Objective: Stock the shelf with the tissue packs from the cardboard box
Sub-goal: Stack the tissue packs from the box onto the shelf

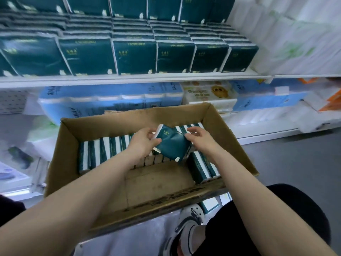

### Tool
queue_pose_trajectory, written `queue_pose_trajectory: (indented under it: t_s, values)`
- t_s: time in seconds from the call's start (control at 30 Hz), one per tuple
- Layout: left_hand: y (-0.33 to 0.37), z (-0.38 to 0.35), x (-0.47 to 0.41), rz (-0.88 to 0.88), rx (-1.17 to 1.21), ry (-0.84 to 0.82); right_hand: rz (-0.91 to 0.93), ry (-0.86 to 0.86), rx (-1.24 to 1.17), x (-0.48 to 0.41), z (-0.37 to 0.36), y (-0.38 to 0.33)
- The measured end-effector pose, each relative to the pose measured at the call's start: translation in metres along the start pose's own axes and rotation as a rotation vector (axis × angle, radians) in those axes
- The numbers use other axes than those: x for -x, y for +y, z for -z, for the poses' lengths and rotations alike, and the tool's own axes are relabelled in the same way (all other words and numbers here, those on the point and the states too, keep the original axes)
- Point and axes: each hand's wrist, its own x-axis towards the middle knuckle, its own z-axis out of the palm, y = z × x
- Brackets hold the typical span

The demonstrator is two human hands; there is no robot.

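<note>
A tissue pack is pinched at its left edge by the left grip, with the thumb laid across the front face and the fingers curled behind. The right edge of the same pack is met by the right grip, whose fingers are curled over the upper corner while the thumb is pressed to the face. The pack is held tilted between the two, just above the cardboard box.

The pack is wrapped in dark teal film with white ends. A small gold mark is printed near its top, too small to be read.

Below it, more packs are stood on edge in rows along the far and right sides of the box, so that teal and white stripes are shown. A bare patch of the box floor is seen nearer the person. Dark print on the near flap cannot be read.

Behind the box, the shelf is filled with matching shelf packs stood upright. A line of gold capitals is carried on each, blurred and upside down.

On the lower level, blue roll packs and a cream pack with a cartoon face are stacked.
</note>
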Motion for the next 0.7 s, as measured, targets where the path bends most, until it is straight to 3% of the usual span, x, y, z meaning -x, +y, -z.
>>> queue_pose_trajectory:
  t_s: [0.17,0.3,0.43,0.7]
  values:
    - [0.024,0.015,-0.004,-0.005,0.118,0.037,0.0,-0.012,-0.27,0.005,0.01,-0.003]
    - [0.046,0.02,-0.005,-0.061,0.133,0.026,0.084,0.003,-0.327,0.004,0.018,-0.015]
    - [0.073,0.028,-0.009,-0.174,0.081,0.032,0.163,0.083,-0.349,-0.005,0.038,-0.04]
    - [0.158,0.054,-0.026,-0.493,-0.021,0.214,0.437,0.22,-0.363,-0.009,0.093,-0.124]
